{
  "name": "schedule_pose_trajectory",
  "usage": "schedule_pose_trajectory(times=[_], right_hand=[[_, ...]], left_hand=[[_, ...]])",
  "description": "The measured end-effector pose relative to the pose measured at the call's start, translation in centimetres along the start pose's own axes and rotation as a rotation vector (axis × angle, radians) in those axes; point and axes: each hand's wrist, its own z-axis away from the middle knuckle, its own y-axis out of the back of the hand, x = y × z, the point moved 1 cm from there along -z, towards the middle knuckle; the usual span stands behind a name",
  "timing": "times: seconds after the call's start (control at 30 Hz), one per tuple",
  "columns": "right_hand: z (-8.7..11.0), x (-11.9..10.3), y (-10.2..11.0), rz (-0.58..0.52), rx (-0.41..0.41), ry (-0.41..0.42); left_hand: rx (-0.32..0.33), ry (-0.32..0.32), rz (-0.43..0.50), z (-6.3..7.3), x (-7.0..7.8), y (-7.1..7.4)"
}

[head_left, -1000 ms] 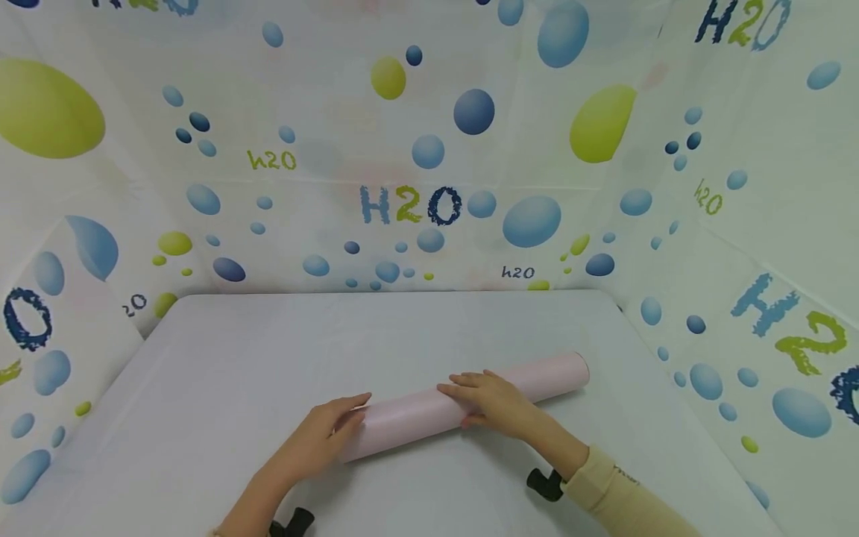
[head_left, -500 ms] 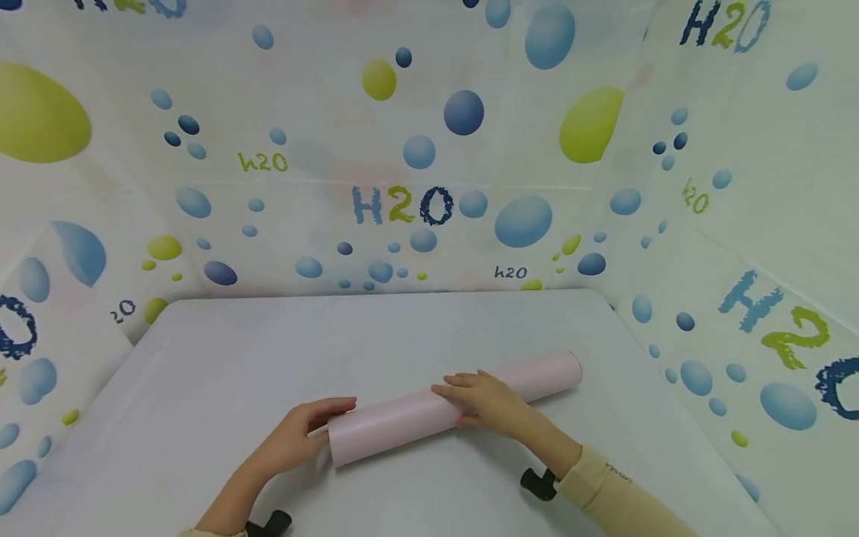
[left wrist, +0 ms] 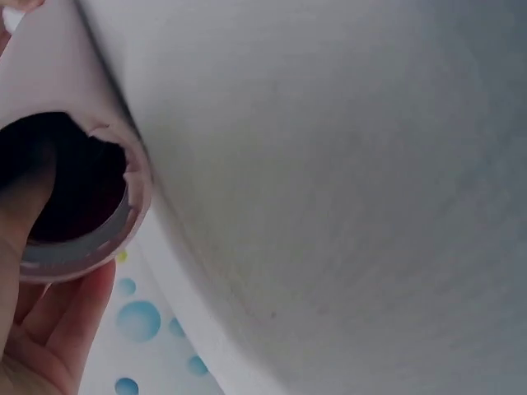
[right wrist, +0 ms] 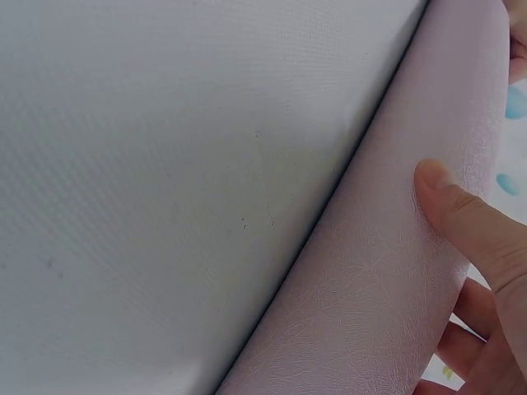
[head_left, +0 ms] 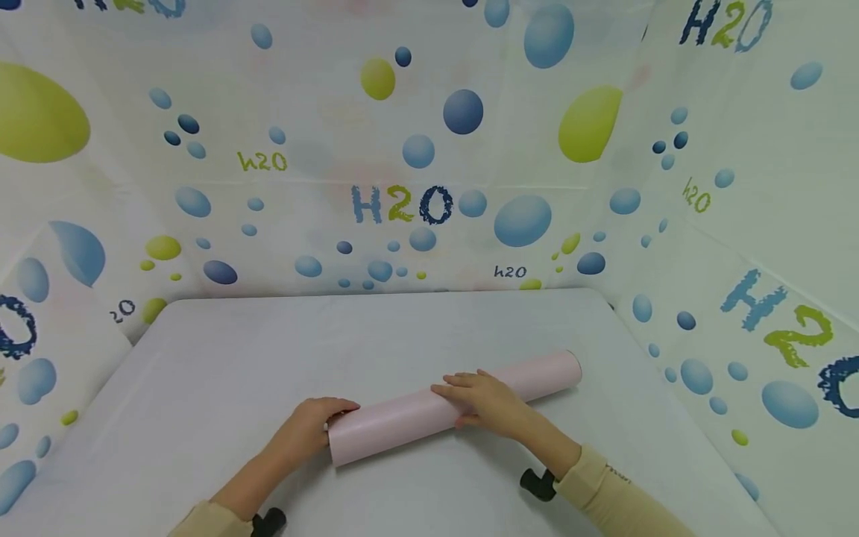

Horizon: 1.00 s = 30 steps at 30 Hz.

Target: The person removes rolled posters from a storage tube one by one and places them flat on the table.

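A hollow, pale-pink roll of finely textured sheeting point(head_left: 389, 429) is lying aslant on a white bench point(head_left: 268, 343), its right end pointing toward the right edge. A person's left hand point(head_left: 312, 425) is gripping the left end, thumb inside the opening and fingers outside, while the right hand point(head_left: 486, 403) is clasping the middle. The roll is looking light and fairly stiff, its satiny skin perhaps slightly slippery; the crinkled rim point(left wrist: 138, 181) is appearing tearable, favouring a broad two-handed hold round the outer wall.
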Motion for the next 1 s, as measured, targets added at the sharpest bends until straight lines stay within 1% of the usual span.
schedule_pose_trajectory(times=[0.13,0.27,0.33,0.43,0.57,0.7,0.83,0.87,1.0], right_hand=[[-0.01,0.04,-0.08,0.002,0.001,0.0],[0.01,0.04,-0.16,0.0,0.004,-0.002],[0.04,0.01,-0.15,-0.006,0.005,-0.002],[0.04,0.02,-0.16,0.0,0.004,-0.004],[0.01,0.04,-0.1,0.013,-0.005,-0.012],[-0.02,0.1,-0.09,0.006,-0.012,-0.013],[-0.09,0.19,-0.15,-0.001,-0.013,-0.009],[-0.12,0.2,-0.16,-0.001,-0.013,-0.009],[-0.2,0.17,-0.2,-0.004,-0.018,-0.015]], left_hand=[[0.031,-0.018,-0.118,-0.12,0.3,-0.15],[0.056,-0.108,-0.241,-0.03,0.5,-0.07],[0.062,-0.149,-0.283,0.04,0.55,-0.01],[0.068,-0.184,-0.303,0.12,0.6,0.1],[0.068,-0.201,-0.283,0.22,0.62,0.11],[0.057,-0.189,-0.23,0.22,0.56,0.07],[0.033,-0.148,-0.189,0.17,0.29,0.01],[0.029,-0.129,-0.18,0.19,0.18,0.02],[0.044,-0.013,-0.112,0.41,-0.32,0.24]])
